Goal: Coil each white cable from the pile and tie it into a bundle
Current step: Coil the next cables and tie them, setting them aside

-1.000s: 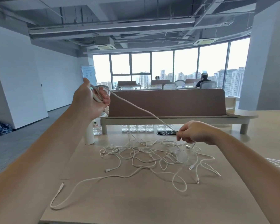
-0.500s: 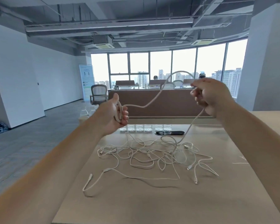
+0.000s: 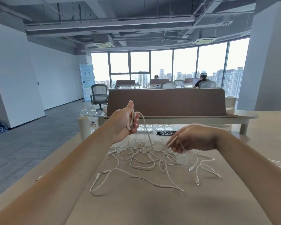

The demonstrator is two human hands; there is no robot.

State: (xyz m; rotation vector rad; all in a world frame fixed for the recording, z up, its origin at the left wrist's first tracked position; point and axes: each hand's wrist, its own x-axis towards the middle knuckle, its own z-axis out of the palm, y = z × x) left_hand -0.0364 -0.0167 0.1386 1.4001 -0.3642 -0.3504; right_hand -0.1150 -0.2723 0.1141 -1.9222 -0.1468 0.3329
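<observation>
The light beige wooden desk (image 3: 152, 208) carried the work. On its middle lay the loose pile of thin white cables (image 3: 154, 159), tangled and spread flat, with free ends trailing toward the near edge.

The left hand (image 3: 126, 121) was raised above the far left side of the pile, thumb up. Its fingers were curled round a small coil of white cable (image 3: 131, 121). Holding the coil clear of the desk probably kept the wound loops from catching in the pile.

The right hand (image 3: 191, 138) was low, just above the right part of the pile and apart from the left hand. Motion blur hid whether its fingers pinched a strand or hung loose.

One free run of cable (image 3: 148, 135) dropped from the coil into the pile, so the coil was judged unfinished and not yet tied. A small white connector plug (image 3: 191, 168) lay at the pile's right edge.
</observation>
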